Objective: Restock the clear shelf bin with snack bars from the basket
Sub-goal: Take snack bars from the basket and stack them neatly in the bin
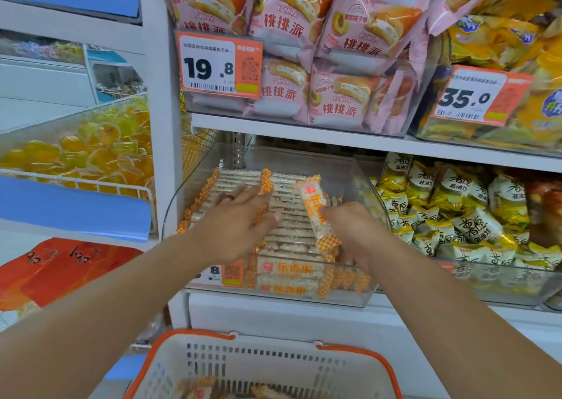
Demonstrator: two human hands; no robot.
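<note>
Clear plastic shelf bin (362, 299), part-filled | white, orange-rimmed basket (267, 365) below, few bars left | left hand (240, 225) flat, fingers relaxed on stacked bars | right hand (355, 231) pinching orange-and-white wrapped snack bar (317, 213) over bin | likely light, crumbly, slippery; grip mid-length

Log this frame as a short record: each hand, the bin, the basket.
left hand: flat, fingers straight, resting on the stacked bars
right hand: grips one bar, tilted above the stack
bin: clear, holds rows of bars lying flat, back part bare
basket: below the shelf, a few bars left at the bottom
</note>
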